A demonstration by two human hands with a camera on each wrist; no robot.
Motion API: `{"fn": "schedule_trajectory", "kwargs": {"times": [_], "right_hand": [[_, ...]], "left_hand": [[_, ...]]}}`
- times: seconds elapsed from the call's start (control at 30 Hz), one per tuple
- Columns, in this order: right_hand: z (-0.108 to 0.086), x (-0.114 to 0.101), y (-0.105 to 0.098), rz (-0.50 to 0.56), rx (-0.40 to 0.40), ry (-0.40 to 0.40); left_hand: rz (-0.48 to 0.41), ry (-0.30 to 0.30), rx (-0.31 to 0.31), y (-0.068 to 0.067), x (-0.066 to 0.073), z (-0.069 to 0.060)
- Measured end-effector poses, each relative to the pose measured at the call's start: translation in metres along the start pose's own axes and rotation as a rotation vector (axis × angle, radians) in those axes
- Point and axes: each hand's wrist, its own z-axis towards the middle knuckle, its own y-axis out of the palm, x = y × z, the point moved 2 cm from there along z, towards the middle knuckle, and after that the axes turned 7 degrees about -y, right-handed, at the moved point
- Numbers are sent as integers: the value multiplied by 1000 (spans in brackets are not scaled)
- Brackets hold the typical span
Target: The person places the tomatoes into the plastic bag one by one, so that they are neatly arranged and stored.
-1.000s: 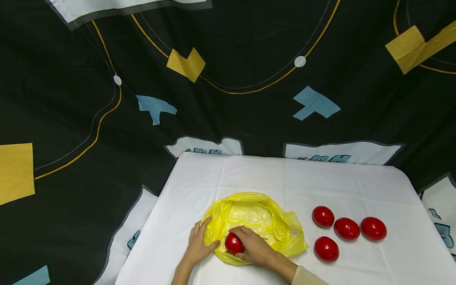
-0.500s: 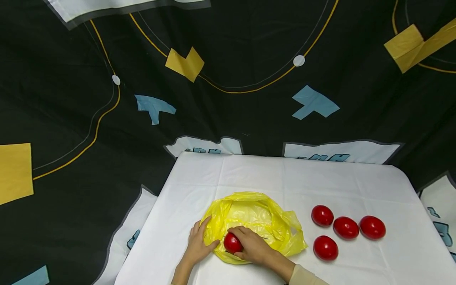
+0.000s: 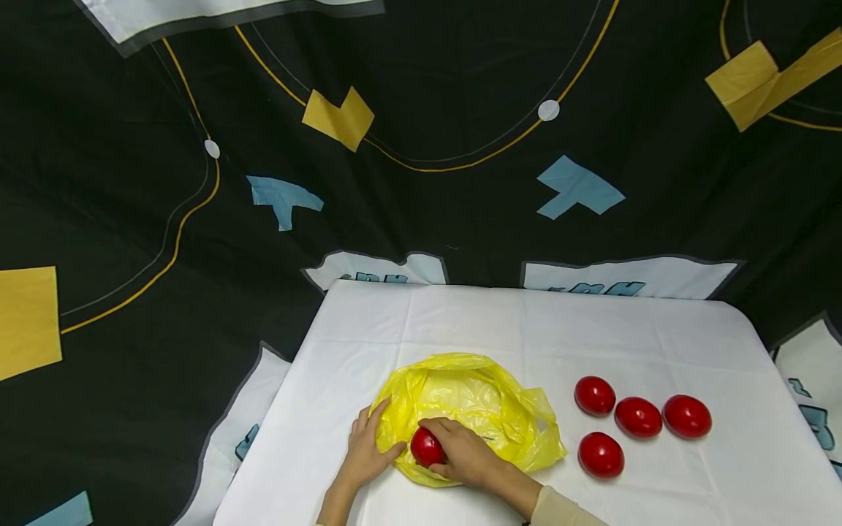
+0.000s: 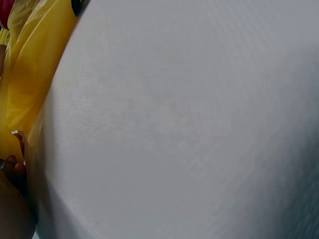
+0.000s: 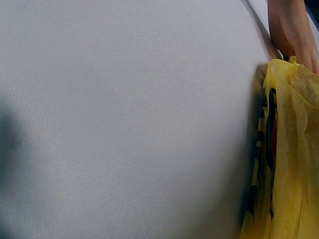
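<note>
A yellow plastic bag point(image 3: 473, 398) lies with its mouth spread on the white-covered table. My left hand point(image 3: 368, 447) holds its left rim, thumb toward the opening; the other fingers are partly hidden. In the left wrist view, yellow plastic point(image 4: 37, 64) hangs by that hand's fingers. Just inside the bag's near edge, my right hand point(image 3: 467, 454) grips a glossy red round object point(image 3: 426, 447) from its right side. The fingertips behind it are hidden. The right wrist view has the bag point(image 5: 294, 149) at its right edge and the left hand point(image 5: 291, 30) above.
Several similar glossy red round objects lie right of the bag, among them a near one point(image 3: 601, 455) and a far right one point(image 3: 687, 416). A white cloth covers the table point(image 3: 460, 314). Behind hangs a dark patterned curtain point(image 3: 427, 219).
Hands, bag and red objects keep nearly the same places. The head view has shifted slightly, and the held red object shows a little farther left.
</note>
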Motion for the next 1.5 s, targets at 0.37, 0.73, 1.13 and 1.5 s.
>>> {"fn": "schedule_trajectory", "kwargs": {"times": [0.37,0.73,1.13,1.5], "right_hand": [[-2,4,-17,72,-62,88],[-29,21,-83,108,121,148],[-60,21,-126,119,227,301],[-129,42,-153,-113,293,496]], "left_hand": [[-5,-41,-22,2,1,3],[7,-26,-11,0,0,4],[-1,-41,-24,1,-1,2],[3,-31,-11,0,-1,2]]}}
